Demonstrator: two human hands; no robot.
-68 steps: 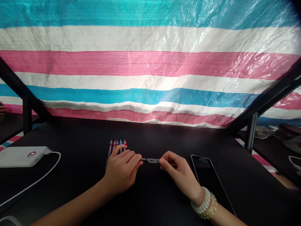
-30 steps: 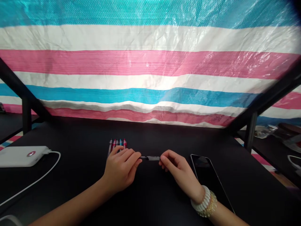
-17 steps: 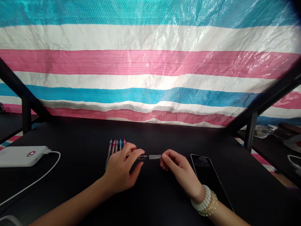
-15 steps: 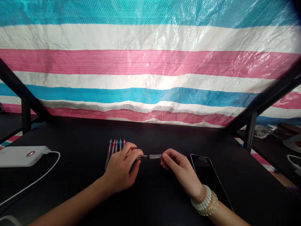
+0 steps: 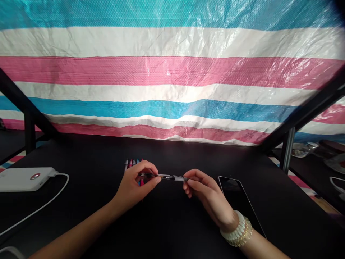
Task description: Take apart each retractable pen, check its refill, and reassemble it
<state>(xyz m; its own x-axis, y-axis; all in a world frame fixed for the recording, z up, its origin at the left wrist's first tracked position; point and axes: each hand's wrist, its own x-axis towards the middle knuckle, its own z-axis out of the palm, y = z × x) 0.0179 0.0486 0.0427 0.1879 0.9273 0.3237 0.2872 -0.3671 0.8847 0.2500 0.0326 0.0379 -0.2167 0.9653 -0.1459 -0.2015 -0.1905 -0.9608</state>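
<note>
Held level between both hands is a clear-barrelled pen [image 5: 169, 177] with a grey grip section at its right part. My left hand [image 5: 137, 183] pinches the barrel near its left end between thumb and fingers. At the other end, the thumb and fingertips of my right hand [image 5: 203, 187] are closed on the tip. Several more pens [image 5: 130, 163] with dark, pink and blue ends lie side by side behind my left hand, which hides most of them.
A phone [image 5: 239, 201] lies right of my right hand, partly under the wrist. On the left, a white power bank [image 5: 27, 178] has a white cable [image 5: 63, 190] plugged in. Dark frame bars [image 5: 287, 151] flank the black table [image 5: 167, 223]; a striped sheet [image 5: 167, 72] hangs behind.
My left hand has turned and shifted slightly left along the pen, so more of the barrel shows. My right hand has stayed nearly in place at the tip.
</note>
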